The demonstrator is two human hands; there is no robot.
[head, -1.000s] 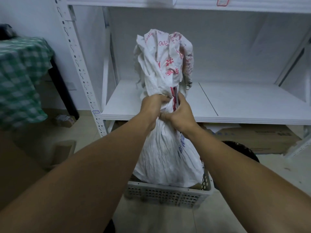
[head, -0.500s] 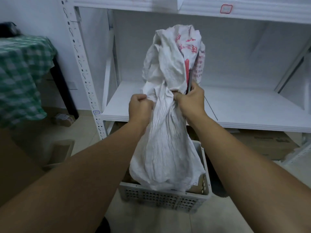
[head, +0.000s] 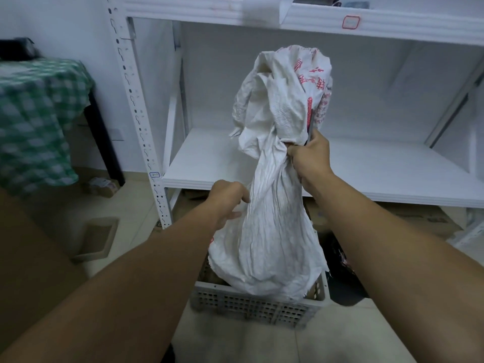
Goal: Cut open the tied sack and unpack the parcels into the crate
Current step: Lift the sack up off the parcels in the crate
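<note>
- Half hidden behind the white woven plastic sack with red print [head: 275, 218]: inside of the grey perforated plastic crate [head: 251, 307] at 6 o'clock. Brown shapes under the sack, too covered to name.
- Barely showing at 12 o'clock of the right hand [head: 311, 158]: slim dark tool [head: 310, 132], upright against the sack, lower end lost in the fist, kind unreadable.
- Right fingers clenched round the sack's bunched neck; forearm rising from 4 o'clock.
- Left hand [head: 227, 200] at the sack's 9 o'clock side, lower than the right hand. Fingers loosely curled, tips touching the fabric; pinching or not, cannot tell. Forearm entering from 7 o'clock.
- Sack upright, lower end inside the crate's rim, loose top flopping toward 12 o'clock, in front of the white metal shelving rack [head: 366, 163].
- Green checked cloth [head: 34, 121] at 9 o'clock, cut off by the frame edge.
</note>
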